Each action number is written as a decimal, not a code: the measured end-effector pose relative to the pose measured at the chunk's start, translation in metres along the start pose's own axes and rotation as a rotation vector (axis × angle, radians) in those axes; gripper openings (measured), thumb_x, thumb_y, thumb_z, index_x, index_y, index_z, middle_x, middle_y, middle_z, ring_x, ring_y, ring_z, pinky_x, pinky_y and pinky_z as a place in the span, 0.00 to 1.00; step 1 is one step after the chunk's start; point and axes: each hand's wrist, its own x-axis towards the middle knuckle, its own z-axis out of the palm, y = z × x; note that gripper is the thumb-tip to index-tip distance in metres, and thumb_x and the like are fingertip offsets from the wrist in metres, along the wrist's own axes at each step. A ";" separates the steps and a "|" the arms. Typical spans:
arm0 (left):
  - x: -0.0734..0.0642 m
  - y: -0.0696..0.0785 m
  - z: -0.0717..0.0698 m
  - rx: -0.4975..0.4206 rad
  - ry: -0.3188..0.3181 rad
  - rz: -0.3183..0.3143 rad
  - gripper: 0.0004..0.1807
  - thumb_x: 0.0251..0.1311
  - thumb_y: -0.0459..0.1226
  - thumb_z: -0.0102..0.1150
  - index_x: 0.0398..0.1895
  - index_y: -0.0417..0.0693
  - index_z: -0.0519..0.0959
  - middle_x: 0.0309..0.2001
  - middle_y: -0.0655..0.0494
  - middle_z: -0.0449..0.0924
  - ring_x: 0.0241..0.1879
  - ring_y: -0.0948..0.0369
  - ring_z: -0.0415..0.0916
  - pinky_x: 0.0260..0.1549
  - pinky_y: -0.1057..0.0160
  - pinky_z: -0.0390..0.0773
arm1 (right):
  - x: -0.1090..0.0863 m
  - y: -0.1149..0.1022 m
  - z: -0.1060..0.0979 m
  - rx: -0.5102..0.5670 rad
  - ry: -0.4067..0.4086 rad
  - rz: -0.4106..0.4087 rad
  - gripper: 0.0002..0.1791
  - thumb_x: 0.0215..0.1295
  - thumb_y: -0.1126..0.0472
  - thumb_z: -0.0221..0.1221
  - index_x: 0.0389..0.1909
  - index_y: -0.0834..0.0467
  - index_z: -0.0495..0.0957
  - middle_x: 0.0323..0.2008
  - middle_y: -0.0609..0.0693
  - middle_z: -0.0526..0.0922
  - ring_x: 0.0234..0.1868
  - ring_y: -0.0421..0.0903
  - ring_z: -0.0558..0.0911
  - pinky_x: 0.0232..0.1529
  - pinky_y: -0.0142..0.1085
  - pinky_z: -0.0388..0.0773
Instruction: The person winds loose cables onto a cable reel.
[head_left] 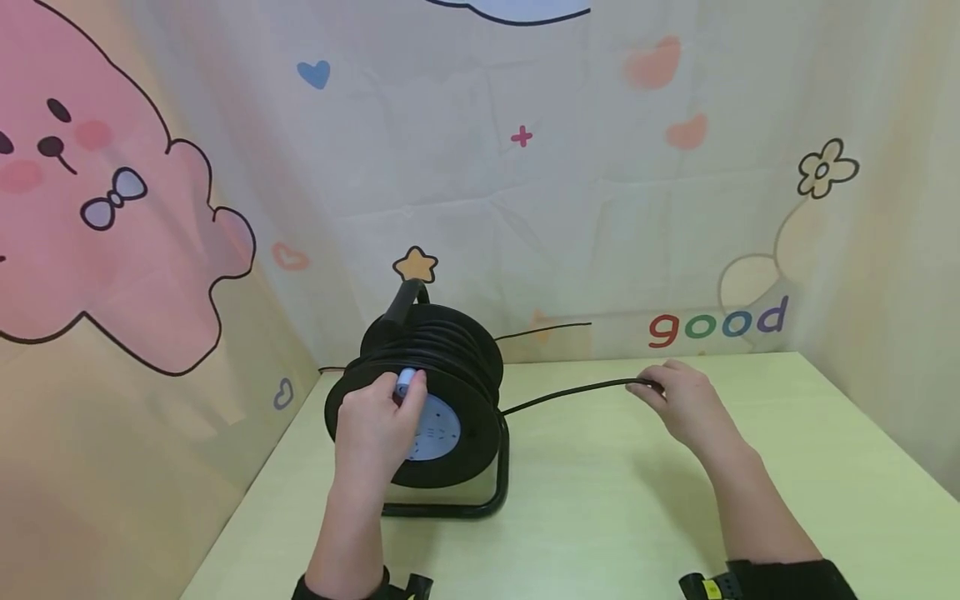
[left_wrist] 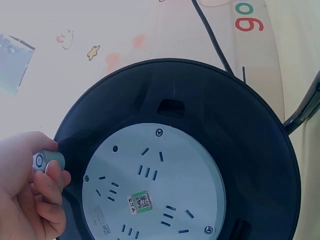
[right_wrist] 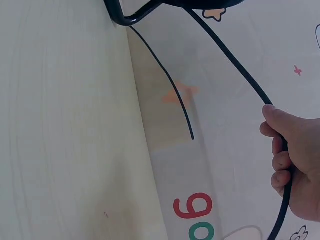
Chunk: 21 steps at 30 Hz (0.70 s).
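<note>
A black cable reel (head_left: 480,425) stands on the table, with several turns of cable wound on its drum. Its front carries a pale blue socket panel (head_left: 438,429), seen close in the left wrist view with slots and a QR sticker. My left hand (head_left: 375,429) pinches the pale blue crank knob (left_wrist: 56,160) near the rim of the reel's front disc. To the right, my right hand (head_left: 686,404) grips the black cable (head_left: 562,392), which runs from the reel's side. In the right wrist view the fingers curl round this cable and more of it hangs below.
The reel's tubular stand (head_left: 502,475) rests on the pale green table (head_left: 585,500), and a black carry handle (head_left: 401,304) rises on top. Behind lies a thin dark cord (head_left: 543,331) along the table's back edge. A printed curtain (head_left: 480,192) closes off the back and sides.
</note>
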 end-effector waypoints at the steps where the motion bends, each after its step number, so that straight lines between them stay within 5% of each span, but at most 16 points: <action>1: 0.001 0.000 0.000 0.001 -0.002 -0.001 0.25 0.66 0.49 0.51 0.12 0.49 0.65 0.11 0.57 0.60 0.14 0.60 0.61 0.11 0.62 0.61 | 0.000 0.000 -0.001 0.001 0.001 -0.002 0.06 0.64 0.56 0.62 0.31 0.54 0.80 0.29 0.48 0.75 0.31 0.47 0.72 0.32 0.44 0.72; 13: 0.001 0.006 0.003 -0.012 -0.027 -0.011 0.25 0.67 0.50 0.50 0.13 0.49 0.64 0.11 0.57 0.59 0.13 0.60 0.61 0.10 0.62 0.60 | 0.002 -0.007 -0.002 0.003 -0.031 0.010 0.05 0.62 0.56 0.63 0.32 0.53 0.82 0.28 0.48 0.76 0.29 0.46 0.72 0.30 0.43 0.71; 21: -0.007 0.015 0.016 -0.008 -0.038 0.081 0.25 0.65 0.48 0.52 0.11 0.51 0.63 0.10 0.60 0.58 0.10 0.62 0.59 0.08 0.63 0.59 | -0.002 -0.023 0.005 0.015 -0.075 -0.062 0.03 0.60 0.55 0.65 0.32 0.50 0.84 0.27 0.42 0.76 0.28 0.42 0.73 0.30 0.40 0.73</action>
